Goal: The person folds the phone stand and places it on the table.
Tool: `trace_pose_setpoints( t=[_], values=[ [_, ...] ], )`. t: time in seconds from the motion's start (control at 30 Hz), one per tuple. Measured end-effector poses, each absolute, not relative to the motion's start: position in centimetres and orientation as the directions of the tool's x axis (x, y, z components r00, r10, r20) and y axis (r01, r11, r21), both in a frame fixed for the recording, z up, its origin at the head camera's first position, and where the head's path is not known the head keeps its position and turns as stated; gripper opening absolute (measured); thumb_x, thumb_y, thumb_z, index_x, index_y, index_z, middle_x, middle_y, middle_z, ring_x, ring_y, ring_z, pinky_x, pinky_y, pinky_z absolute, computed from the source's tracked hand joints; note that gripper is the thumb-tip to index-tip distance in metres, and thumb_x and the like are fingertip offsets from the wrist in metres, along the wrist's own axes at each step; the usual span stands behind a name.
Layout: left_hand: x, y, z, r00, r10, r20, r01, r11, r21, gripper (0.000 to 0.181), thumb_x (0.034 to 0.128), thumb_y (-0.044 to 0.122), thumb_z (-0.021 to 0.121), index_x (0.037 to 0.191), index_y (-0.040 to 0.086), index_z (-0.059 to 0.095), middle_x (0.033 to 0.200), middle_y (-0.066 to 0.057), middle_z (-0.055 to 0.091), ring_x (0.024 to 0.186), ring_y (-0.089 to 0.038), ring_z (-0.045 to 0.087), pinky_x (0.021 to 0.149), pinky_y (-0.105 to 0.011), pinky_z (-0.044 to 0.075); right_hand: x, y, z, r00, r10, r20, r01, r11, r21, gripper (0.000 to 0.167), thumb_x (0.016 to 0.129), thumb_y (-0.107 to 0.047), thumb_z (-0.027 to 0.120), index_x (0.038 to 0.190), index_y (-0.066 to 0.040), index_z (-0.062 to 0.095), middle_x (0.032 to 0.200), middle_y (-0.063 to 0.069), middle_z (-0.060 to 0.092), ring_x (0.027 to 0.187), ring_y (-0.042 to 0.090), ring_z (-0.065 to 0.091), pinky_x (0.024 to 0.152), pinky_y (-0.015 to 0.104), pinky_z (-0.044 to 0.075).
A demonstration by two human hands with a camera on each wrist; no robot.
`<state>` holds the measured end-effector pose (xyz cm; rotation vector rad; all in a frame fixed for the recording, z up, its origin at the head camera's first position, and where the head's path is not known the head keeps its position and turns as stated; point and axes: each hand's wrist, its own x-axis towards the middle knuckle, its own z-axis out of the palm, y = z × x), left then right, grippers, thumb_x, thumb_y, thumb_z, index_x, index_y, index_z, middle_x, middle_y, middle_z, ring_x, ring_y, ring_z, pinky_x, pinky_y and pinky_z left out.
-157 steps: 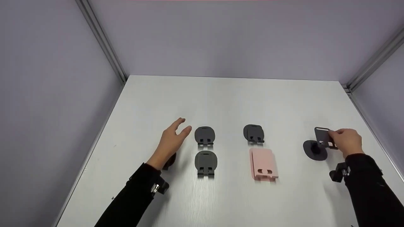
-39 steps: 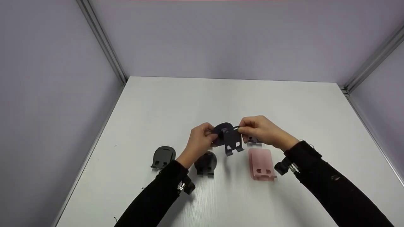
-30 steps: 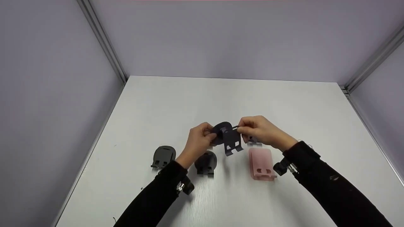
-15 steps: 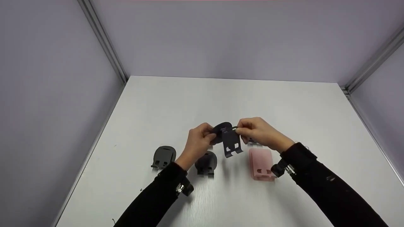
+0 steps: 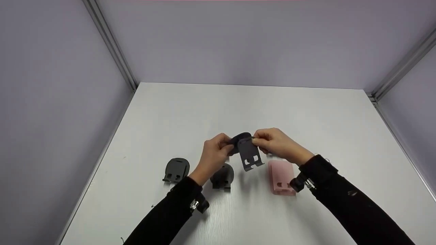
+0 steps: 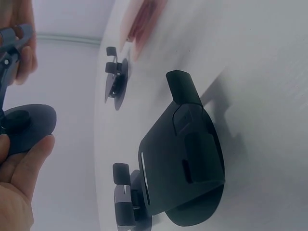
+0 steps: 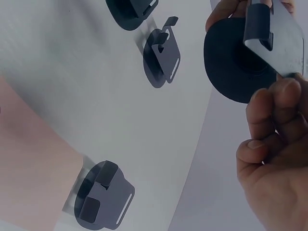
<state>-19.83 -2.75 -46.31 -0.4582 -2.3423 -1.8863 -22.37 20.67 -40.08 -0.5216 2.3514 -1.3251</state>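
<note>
A dark phone stand (image 5: 250, 153) with a round base is held in the air above the middle of the table. My left hand (image 5: 214, 151) pinches the edge of its round base (image 6: 33, 127). The top edge of its slotted plate is pinched by my right hand (image 5: 277, 143). In the right wrist view the plate stands at an angle to the base (image 7: 231, 62), with a gap between them. Below my left forearm, one folded dark stand (image 5: 222, 176) lies on the table, and another dark stand (image 5: 177, 169) lies to its left.
A pink stand (image 5: 282, 177) lies folded in front of my right hand. Another dark stand (image 7: 105, 195) shows beside it in the right wrist view, mostly covered by my hand in the head view. A further dark stand (image 7: 162, 57) lies behind. Walls enclose the white table (image 5: 204, 105).
Earlier the stand was at the far right in my right hand, and my left hand was empty. Now both hands hold it mid-table. Over the last second, the plate has swung closer to the base.
</note>
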Motion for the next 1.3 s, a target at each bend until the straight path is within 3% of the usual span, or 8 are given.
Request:
trace_pose_setpoints(
  t=[0.17,0.5,0.7,0.9,1.1,1.3],
  values=[
    [-19.7,-2.8,-46.4,-0.941,0.177,0.287,0.319,0.185,0.93,0.008,0.0932,-0.007,0.066,0.098,-0.002,0.069,0.09,-0.016,0.077,0.078,-0.028,0.075,0.065,-0.042,0.063,-22.3,20.4,-40.1,-0.861,-0.485,-0.155,-0.135,0.511,-0.849,0.019,0.103,-0.02,0.06,0.091,-0.007,0.066,0.068,-0.002,0.047,0.062,0.014,0.044,0.056,0.025,0.037],
    [-19.5,-2.8,-46.3,-0.936,0.183,0.302,0.336,0.201,0.92,0.008,0.0933,-0.006,0.066,0.098,0.0,0.069,0.089,-0.014,0.077,0.074,-0.024,0.074,0.057,-0.023,0.055,-22.4,19.9,-40.4,-0.867,-0.465,-0.18,-0.131,0.56,-0.818,0.021,0.102,-0.02,0.06,0.085,-0.007,0.061,0.067,-0.002,0.045,0.061,0.015,0.043,0.056,0.027,0.037],
    [-19.4,-2.7,-46.1,-0.938,0.183,0.294,0.329,0.204,0.922,0.008,0.094,-0.004,0.066,0.098,0.002,0.07,0.086,-0.011,0.077,0.071,-0.015,0.072,0.058,-0.023,0.054,-22.4,19.8,-40.4,-0.872,-0.444,-0.207,-0.077,0.54,-0.838,0.022,0.101,-0.019,0.061,0.083,-0.007,0.059,0.067,-0.002,0.043,0.061,0.015,0.041,0.055,0.025,0.034],
    [-19.5,-2.8,-46.2,-0.938,0.175,0.3,0.333,0.208,0.92,0.008,0.0938,-0.005,0.065,0.098,0.001,0.07,0.086,-0.012,0.077,0.072,-0.022,0.073,0.058,-0.024,0.055,-22.6,19.6,-40.4,-0.879,-0.426,-0.213,-0.068,0.555,-0.829,0.021,0.101,-0.019,0.061,0.084,-0.006,0.06,0.067,-0.002,0.042,0.061,0.015,0.04,0.055,0.026,0.034],
    [-19.8,-2.9,-46.4,-0.945,0.143,0.294,0.318,0.191,0.929,0.007,0.0936,-0.006,0.066,0.098,-0.002,0.068,0.088,-0.017,0.077,0.078,-0.032,0.076,0.066,-0.03,0.062,-22.7,19.1,-40.2,-0.889,-0.394,-0.233,-0.022,0.545,-0.838,0.02,0.101,-0.023,0.062,0.088,-0.009,0.064,0.066,-0.002,0.044,0.059,0.014,0.04,0.051,0.025,0.032],
    [-19.9,-2.8,-46.3,-0.967,0.093,0.238,0.251,0.161,0.955,0.005,0.0942,-0.005,0.065,0.097,-0.001,0.067,0.084,-0.016,0.076,0.078,-0.032,0.076,0.068,-0.031,0.063,-22.6,19.0,-40.1,-0.897,-0.383,-0.219,-0.016,0.523,-0.852,0.022,0.1,-0.028,0.065,0.089,-0.009,0.066,0.066,-0.003,0.047,0.06,0.014,0.044,0.049,0.024,0.03]
  ],
)
